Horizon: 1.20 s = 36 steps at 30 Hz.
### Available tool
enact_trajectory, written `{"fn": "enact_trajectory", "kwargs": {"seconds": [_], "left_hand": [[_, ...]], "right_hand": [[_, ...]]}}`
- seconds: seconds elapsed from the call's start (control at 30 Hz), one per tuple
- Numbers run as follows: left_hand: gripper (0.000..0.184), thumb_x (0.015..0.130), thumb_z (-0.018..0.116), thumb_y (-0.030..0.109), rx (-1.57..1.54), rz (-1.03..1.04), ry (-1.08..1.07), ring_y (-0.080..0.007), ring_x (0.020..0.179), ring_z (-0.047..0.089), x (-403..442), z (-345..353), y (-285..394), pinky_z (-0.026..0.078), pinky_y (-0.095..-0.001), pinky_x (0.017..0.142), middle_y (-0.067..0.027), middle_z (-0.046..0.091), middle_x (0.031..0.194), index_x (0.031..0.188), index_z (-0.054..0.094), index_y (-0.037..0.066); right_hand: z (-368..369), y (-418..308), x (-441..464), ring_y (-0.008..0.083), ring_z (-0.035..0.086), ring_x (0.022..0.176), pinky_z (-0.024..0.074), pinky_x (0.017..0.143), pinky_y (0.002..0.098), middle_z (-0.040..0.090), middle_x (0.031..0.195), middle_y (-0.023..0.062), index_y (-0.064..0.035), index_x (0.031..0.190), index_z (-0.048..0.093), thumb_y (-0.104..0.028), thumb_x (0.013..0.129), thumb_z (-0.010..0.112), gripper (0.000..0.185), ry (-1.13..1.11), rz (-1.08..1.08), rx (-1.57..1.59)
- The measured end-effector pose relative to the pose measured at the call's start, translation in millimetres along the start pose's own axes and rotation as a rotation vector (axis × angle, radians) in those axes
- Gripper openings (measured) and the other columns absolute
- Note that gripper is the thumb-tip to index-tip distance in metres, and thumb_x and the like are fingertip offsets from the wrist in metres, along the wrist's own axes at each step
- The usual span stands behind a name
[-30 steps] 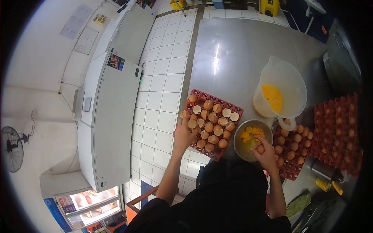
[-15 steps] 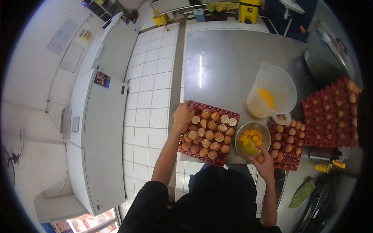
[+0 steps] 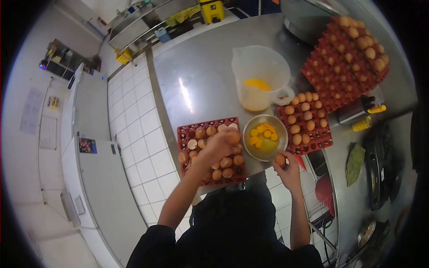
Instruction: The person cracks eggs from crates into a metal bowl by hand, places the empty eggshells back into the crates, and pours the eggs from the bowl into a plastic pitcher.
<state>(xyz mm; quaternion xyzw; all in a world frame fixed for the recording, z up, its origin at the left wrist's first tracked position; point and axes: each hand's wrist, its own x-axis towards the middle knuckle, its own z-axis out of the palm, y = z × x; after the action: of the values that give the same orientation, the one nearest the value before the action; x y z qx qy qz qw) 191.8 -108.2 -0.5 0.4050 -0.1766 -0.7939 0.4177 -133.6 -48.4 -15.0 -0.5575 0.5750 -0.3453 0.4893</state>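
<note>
My right hand point(image 3: 288, 172) pinches a whole brown egg point(image 3: 280, 159) just below the rim of the metal bowl point(image 3: 246, 149). Several yolks point(image 3: 263, 133) and clear egg white lie in the bowl. My left hand point(image 3: 216, 146) is over a red egg tray point(image 3: 184, 130) full of broken eggshells point(image 3: 216, 174). Brown shell shows right at its fingertips, but blur hides whether the fingers hold it. Right of the bowl, a second red tray point(image 3: 322, 142) holds whole brown eggs point(image 3: 307, 115). Behind the bowl stands a translucent measuring jug point(image 3: 261, 62) with yellow egg inside.
Stacked red trays with eggs point(image 3: 342, 67) rise at the back right of the steel table point(image 3: 201, 67). A large pot point(image 3: 299, 22) stands behind them. A black stove point(image 3: 377, 174) and a green cloth point(image 3: 355, 164) are on the right-hand counter. White cabinets point(image 3: 100, 178) line the left.
My left hand has left the shell tray's far left corner and moved across the shells toward the bowl. My right hand, still on the egg, has drawn back from over the bowl. The view has turned.
</note>
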Motion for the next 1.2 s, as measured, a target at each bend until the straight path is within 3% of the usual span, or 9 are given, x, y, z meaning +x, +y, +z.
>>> {"fn": "enact_trajectory", "kwargs": {"seconds": [0.2, 0.33, 0.43, 0.6, 0.7, 1.0, 1.1, 1.17, 1.2], "left_hand": [[0.062, 0.11, 0.039, 0.062, -0.008, -0.16, -0.24, -0.0203, 0.094, 0.059, 36.6, 89.3, -25.3, 0.048, -0.0348, 0.082, -0.0046, 0.063, 0.123, 0.147, 0.052, 0.014], [0.07, 0.108, 0.038, 0.069, 0.012, -0.164, -0.19, -0.0189, 0.095, 0.058, 42.6, 111.7, -27.2, 0.045, -0.0344, 0.082, -0.0034, 0.062, 0.122, 0.151, 0.049, 0.014], [0.075, 0.106, 0.039, 0.072, 0.032, -0.201, -0.141, -0.0192, 0.101, 0.057, 58.5, 92.2, -33.0, 0.044, -0.0358, 0.087, -0.0039, 0.062, 0.124, 0.152, 0.048, 0.014], [0.079, 0.104, 0.044, 0.073, -0.02, -0.236, -0.116, -0.0217, 0.112, 0.058, 60.7, 77.6, -35.8, 0.044, -0.04, 0.1, -0.0067, 0.061, 0.135, 0.155, 0.045, 0.012], [0.076, 0.105, 0.044, 0.07, -0.04, -0.217, -0.098, -0.0224, 0.118, 0.058, 52.2, 91.2, -36.4, 0.041, -0.0413, 0.104, -0.0073, 0.061, 0.139, 0.157, 0.044, 0.014], [0.06, 0.109, 0.049, 0.054, -0.041, -0.116, -0.124, -0.0197, 0.113, 0.06, 51.9, 82.1, -54.7, 0.043, -0.0394, 0.101, -0.0059, 0.064, 0.134, 0.154, 0.045, 0.014], [0.049, 0.108, 0.062, 0.036, 0.023, -0.041, 0.025, -0.0181, 0.104, 0.063, 63.9, 66.3, -74.7, 0.048, -0.0356, 0.095, -0.007, 0.065, 0.134, 0.147, 0.045, 0.013], [0.051, 0.101, 0.072, 0.017, 0.025, -0.026, 0.186, -0.0177, 0.104, 0.064, 71.8, 64.0, -82.6, 0.052, -0.0335, 0.092, -0.0086, 0.066, 0.137, 0.143, 0.044, 0.011], [0.054, 0.102, 0.072, 0.024, 0.021, 0.032, 0.143, -0.0173, 0.103, 0.063, 74.0, 63.0, -85.5, 0.053, -0.04, 0.1, -0.0081, 0.066, 0.137, 0.145, 0.042, 0.011]], "right_hand": [[12.3, -79.9, 8.1, 0.0267, 0.064, 0.125, 0.0572, 0.094, 0.0333, 0.06, 0.143, 0.0161, 0.0009, 0.148, 0.054, -0.004, 0.096, 0.075, 0.056, 0.395, -0.364, 0.229], [27.7, -65.9, 23.4, 0.0359, 0.066, 0.121, 0.0548, 0.099, 0.0405, 0.065, 0.135, 0.0205, 0.0014, 0.146, 0.057, -0.008, 0.095, 0.077, 0.056, 0.502, -0.626, -0.253], [33.4, -56.5, 28.2, 0.0266, 0.067, 0.12, 0.0547, 0.097, 0.0331, 0.064, 0.141, 0.0167, -0.0003, 0.15, 0.055, -0.006, 0.097, 0.074, 0.057, 0.301, -0.323, -0.178], [44.4, -50.5, 38.1, 0.0243, 0.068, 0.117, 0.055, 0.094, 0.031, 0.063, 0.145, 0.0173, -0.0034, 0.152, 0.054, -0.006, 0.099, 0.072, 0.057, 0.471, -0.413, -0.045], [55.5, -54.1, 41.8, 0.0364, 0.063, 0.13, 0.0534, 0.104, 0.0389, 0.063, 0.141, 0.0227, -0.0029, 0.149, 0.056, -0.013, 0.099, 0.074, 0.055, 0.218, -0.305, -0.164], [33.6, -44.4, 52.0, 0.0337, 0.064, 0.127, 0.0513, 0.107, 0.0387, 0.062, 0.139, 0.0207, -0.0021, 0.148, 0.056, -0.01, 0.101, 0.069, 0.049, 0.09, -0.425, -0.152], [11.5, -19.1, 69.0, 0.0196, 0.063, 0.123, 0.0513, 0.105, 0.0332, 0.062, 0.136, 0.0129, -0.007, 0.149, 0.052, -0.01, 0.101, 0.067, 0.051, -0.042, 0.119, 0.513], [-2.7, 1.2, 84.8, 0.02, 0.063, 0.123, 0.0505, 0.106, 0.0328, 0.062, 0.136, 0.0136, -0.0079, 0.152, 0.049, -0.013, 0.101, 0.069, 0.055, -0.188, 0.242, 0.483], [-4.7, 10.8, 95.0, 0.0204, 0.063, 0.124, 0.0497, 0.107, 0.0323, 0.062, 0.137, 0.0143, -0.0087, 0.155, 0.045, -0.017, 0.101, 0.07, 0.06, -0.31, 0.359, 0.445]]}}
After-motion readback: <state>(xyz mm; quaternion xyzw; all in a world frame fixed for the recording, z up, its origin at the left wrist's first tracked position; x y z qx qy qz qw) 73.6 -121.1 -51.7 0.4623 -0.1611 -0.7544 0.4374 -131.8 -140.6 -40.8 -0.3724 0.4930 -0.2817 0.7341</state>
